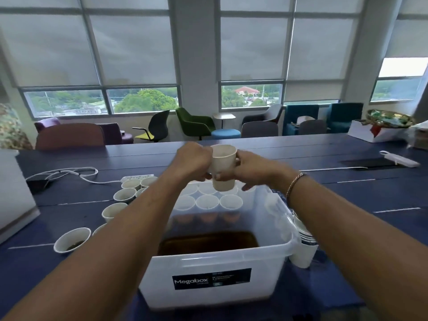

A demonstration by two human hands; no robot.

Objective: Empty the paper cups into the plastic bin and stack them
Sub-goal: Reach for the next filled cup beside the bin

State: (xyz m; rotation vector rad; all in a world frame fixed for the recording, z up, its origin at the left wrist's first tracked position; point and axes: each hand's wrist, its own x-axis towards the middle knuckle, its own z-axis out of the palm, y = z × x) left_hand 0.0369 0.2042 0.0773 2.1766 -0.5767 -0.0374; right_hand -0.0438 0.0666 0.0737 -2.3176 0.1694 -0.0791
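Both my hands hold one white paper cup [222, 166] upright above the far end of the clear plastic bin [215, 283]. My left hand [193, 161] grips its left side near the rim. My right hand [245, 167] curls round its right side. Brown liquid [208, 243] lies in the bottom of the bin. Several more paper cups [207, 201] stand on the table behind the bin, seen through its wall. A row of cups [71, 239] holding dark liquid runs along the bin's left. A stack of nested cups [303, 246] stands against the bin's right side.
The bin sits on a long dark blue table [347, 195]. A white power strip [136, 177] with cable lies at back left, another power strip [399, 158] at back right. A white box [375, 133] stands at the far right. Chairs line the windows.
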